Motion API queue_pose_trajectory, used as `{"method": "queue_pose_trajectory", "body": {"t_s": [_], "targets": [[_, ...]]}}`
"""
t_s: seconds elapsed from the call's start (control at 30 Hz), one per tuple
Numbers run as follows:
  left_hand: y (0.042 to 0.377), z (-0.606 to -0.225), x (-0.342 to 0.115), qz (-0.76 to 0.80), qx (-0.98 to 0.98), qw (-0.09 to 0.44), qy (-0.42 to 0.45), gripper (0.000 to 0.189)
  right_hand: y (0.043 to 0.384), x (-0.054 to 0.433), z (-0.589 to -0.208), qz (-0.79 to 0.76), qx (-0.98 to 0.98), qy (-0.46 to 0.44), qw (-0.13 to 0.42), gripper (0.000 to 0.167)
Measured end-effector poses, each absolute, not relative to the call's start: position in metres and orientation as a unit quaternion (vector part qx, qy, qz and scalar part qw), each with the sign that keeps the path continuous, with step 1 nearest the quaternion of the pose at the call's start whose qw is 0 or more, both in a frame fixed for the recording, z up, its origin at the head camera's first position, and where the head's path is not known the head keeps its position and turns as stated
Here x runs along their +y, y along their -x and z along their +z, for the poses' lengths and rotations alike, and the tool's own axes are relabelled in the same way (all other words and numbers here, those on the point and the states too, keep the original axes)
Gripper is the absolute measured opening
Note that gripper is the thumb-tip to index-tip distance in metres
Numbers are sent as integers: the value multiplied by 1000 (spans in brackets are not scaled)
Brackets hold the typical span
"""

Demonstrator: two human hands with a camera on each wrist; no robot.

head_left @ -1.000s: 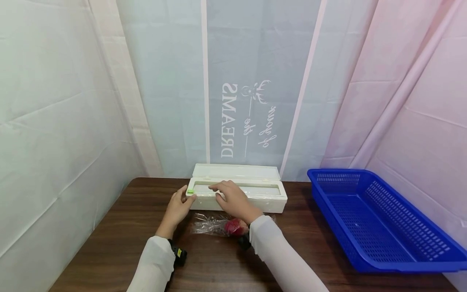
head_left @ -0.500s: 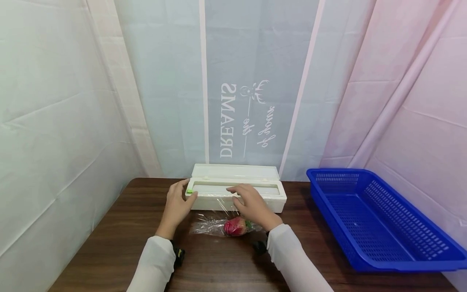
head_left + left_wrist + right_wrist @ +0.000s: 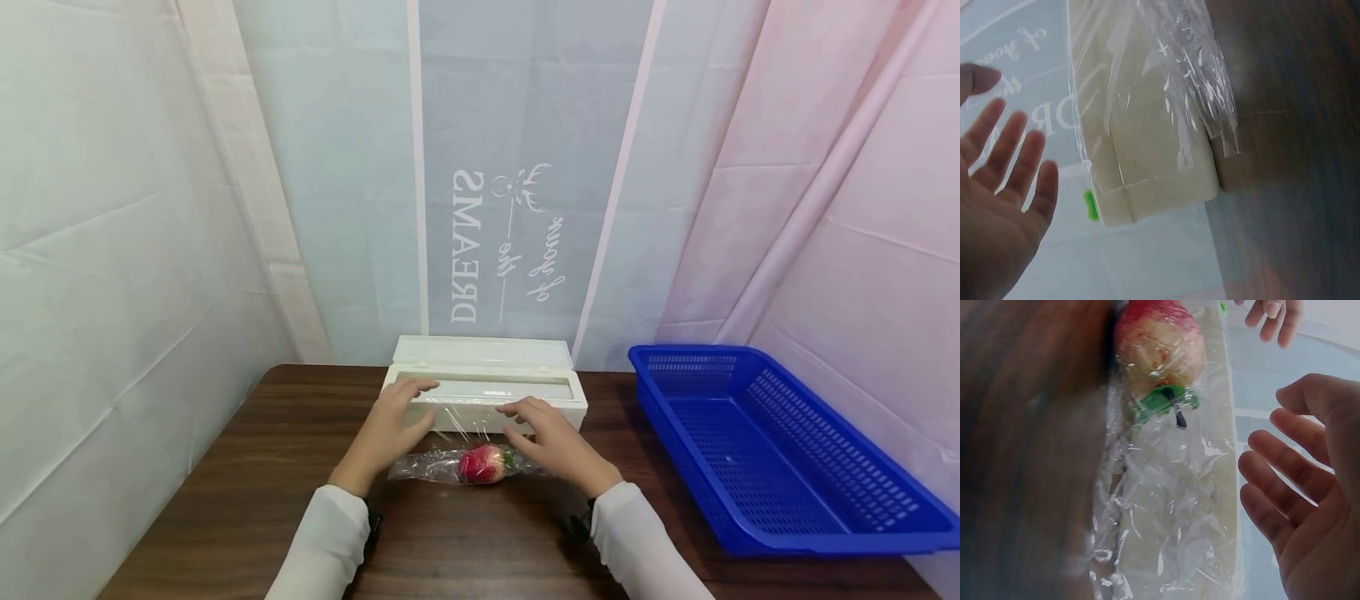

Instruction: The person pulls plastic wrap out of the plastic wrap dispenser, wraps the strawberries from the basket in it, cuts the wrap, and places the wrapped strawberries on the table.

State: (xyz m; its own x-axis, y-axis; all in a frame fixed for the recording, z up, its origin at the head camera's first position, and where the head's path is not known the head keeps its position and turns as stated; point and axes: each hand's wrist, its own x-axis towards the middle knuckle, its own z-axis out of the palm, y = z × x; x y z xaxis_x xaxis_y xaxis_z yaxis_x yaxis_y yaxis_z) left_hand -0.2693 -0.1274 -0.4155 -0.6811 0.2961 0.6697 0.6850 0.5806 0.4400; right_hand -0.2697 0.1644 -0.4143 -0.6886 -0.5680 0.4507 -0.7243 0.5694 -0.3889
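Observation:
A white cling film dispenser [image 3: 465, 414] stands on the table with its lid raised at the back. Its green slide cutter [image 3: 1091, 205] shows at the left end in the left wrist view. Just in front lies a red and yellow toy-like fruit [image 3: 482, 464] with a green leaf [image 3: 1166, 400], covered by crinkled clear cling film [image 3: 427, 467]. Film also drapes over the dispenser's front. My left hand [image 3: 386, 433] hovers at the dispenser's left front, fingers spread and holding nothing. Over the right front my right hand [image 3: 555, 442] has relaxed, bent fingers with nothing in them.
To the right stands a large blue plastic basket [image 3: 750, 450] with slotted walls. The brown wooden table [image 3: 247, 483] runs back to a printed fabric curtain [image 3: 525, 100]; pale cloth hangs along both sides.
My left hand has left the dispenser's left end and moved right and nearer. The right hand has moved right from the dispenser's middle, leaving the fruit in fuller view.

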Motion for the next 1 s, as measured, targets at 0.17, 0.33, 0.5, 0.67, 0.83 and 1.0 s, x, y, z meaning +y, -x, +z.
{"method": "queue_pose_trajectory", "body": {"t_s": [0.17,0.33,0.5,0.67,0.83,1.0], "targets": [[268,-420,-118,-345,-859,190,326,31,266,170,-419,273,-863,-399,149,33],[268,-426,-109,-333,-860,128,366,25,263,172,-425,253,-848,-433,172,37],[263,-428,-102,-302,-865,104,387,24,261,169,-430,246,-857,-432,134,41],[258,-426,-96,-287,-874,80,384,25,259,163,-433,225,-873,-420,104,47],[255,-426,-92,-262,-890,49,370,27,256,160,-437,199,-890,-404,70,49],[255,-428,-91,-267,-895,11,358,24,253,158,-439,204,-895,-394,43,45]]}}
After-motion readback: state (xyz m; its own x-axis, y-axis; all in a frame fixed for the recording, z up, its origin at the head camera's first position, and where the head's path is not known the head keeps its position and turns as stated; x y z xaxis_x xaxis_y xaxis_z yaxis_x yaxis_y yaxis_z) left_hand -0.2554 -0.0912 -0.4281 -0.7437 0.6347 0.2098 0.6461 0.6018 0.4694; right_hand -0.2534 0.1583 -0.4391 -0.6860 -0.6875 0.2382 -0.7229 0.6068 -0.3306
